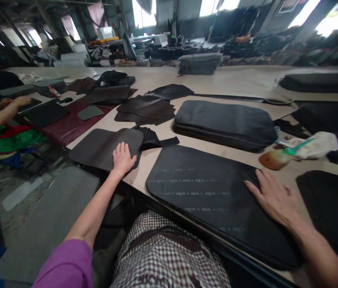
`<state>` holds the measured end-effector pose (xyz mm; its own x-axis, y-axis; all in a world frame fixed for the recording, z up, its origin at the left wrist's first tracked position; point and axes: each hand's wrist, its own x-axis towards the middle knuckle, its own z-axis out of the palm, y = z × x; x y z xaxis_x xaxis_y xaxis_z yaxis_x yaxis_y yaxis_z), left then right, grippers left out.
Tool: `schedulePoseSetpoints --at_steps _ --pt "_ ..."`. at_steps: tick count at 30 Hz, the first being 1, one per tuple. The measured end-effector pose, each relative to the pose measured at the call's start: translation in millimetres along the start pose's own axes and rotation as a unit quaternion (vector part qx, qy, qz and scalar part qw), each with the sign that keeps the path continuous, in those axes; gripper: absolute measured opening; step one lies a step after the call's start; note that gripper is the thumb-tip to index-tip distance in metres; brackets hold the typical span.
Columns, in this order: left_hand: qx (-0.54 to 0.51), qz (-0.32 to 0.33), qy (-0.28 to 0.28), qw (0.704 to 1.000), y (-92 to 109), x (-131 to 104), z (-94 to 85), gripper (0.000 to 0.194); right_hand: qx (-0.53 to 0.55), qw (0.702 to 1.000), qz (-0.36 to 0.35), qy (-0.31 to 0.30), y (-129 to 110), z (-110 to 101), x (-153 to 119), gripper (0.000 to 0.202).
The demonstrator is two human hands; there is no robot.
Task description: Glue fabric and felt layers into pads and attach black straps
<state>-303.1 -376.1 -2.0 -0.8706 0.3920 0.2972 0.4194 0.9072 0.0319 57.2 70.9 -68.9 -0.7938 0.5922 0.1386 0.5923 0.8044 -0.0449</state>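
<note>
My left hand (123, 160) lies with fingers stretched on a dark leather-like piece (97, 146) that hangs slightly over the table's near edge. On the right, my right hand (273, 196) rests at the edge of a large black rounded panel (199, 192), fingers apart. Rows of pale printed lettering run across that panel. Behind it sits a stack of dark rounded panels (223, 120). Black strips (154, 138) lie between the left piece and the printed panel.
A bottle of amber liquid (273, 159) with a green brush handle (299, 147) is beside a white cloth (321, 145). Dark cut pieces (145, 108) are piled further back. At the left, a co-worker in green (1, 128) sits by a maroon sheet (67, 124).
</note>
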Motion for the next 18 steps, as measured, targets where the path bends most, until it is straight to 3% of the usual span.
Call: schedulePoseSetpoints --at_steps 4,10,14,18 --pt "0.046 0.030 0.003 0.998 -10.2 2.7 5.6 0.064 -0.001 1.000 0.009 -0.006 -1.9 -2.2 0.6 0.092" --pt "0.106 0.087 -0.023 0.990 -10.2 -1.5 -16.7 0.065 -0.005 1.000 0.019 -0.024 -7.8 -7.6 1.8 0.095" --pt "0.117 0.072 -0.094 0.986 -22.2 12.6 -43.9 0.067 0.000 1.000 0.012 -0.014 -5.9 -5.9 4.0 0.090" --pt "0.121 0.007 -0.112 0.986 -37.0 49.6 -95.1 0.042 0.020 1.000 0.004 -0.018 -2.7 -7.3 12.2 0.079"
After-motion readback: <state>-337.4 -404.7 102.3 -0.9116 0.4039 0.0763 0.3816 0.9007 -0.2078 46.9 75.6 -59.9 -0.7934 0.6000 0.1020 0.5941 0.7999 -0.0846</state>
